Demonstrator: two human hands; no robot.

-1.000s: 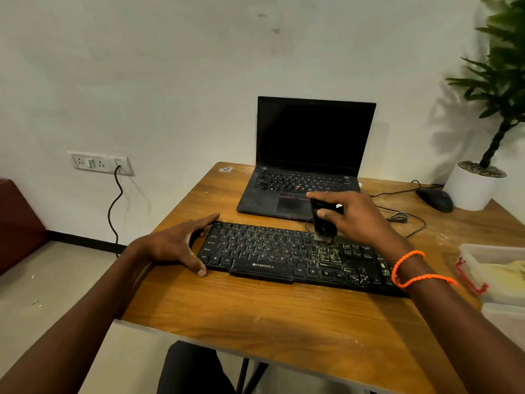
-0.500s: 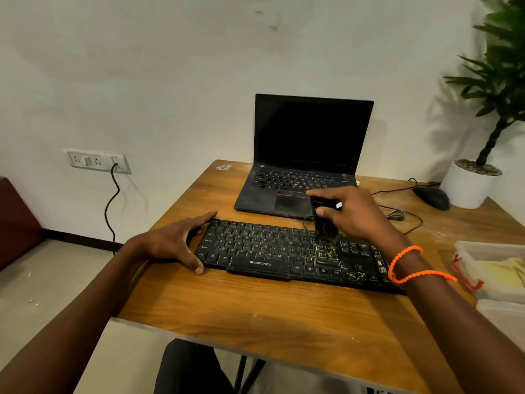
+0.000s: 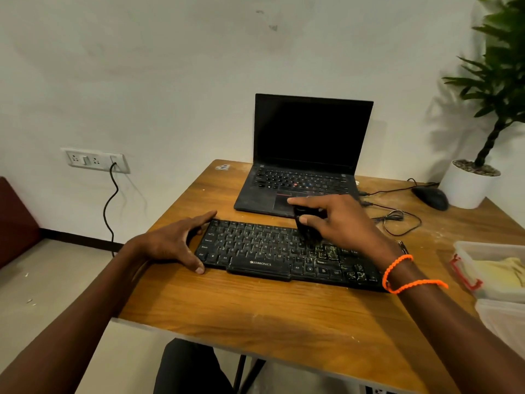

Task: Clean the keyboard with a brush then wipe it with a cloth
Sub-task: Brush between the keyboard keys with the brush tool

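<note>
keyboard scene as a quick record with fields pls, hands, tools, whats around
keyboard: black, flat on table, pale marks on right keys
left hand: holds the keyboard's left end
right hand: grips brush, bristles on keys
cloth: yellow, in clear box at right
behind: open laptop, mouse, potted plant

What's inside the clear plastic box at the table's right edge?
The clear box holds pale yellow cloth, seen through its open top. Anything under the cloth is covered, and the box runs out of frame.
</note>
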